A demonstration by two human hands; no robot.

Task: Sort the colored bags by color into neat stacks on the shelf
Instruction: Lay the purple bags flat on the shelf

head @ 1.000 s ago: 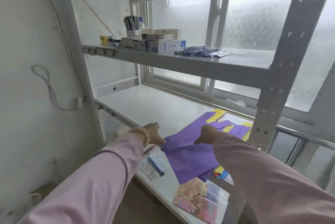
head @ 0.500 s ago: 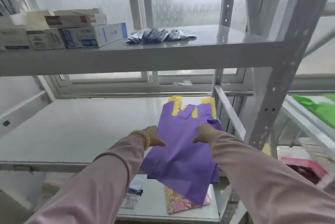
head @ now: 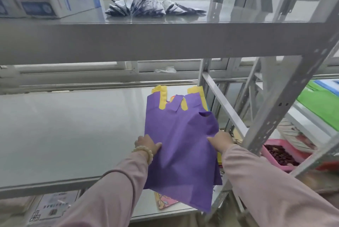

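One grey shelf carries, at its right end, a purple bag draped over a yellow bag, its bottom overhanging the front edge. The left hand and right hand each pinch a side edge, seemingly to lift it clear.

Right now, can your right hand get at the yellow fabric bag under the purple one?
Probably not yet: the right hand grips the purple fabric bag, which covers the yellow fabric bag except its handles at the far end. The purple one must come off first.
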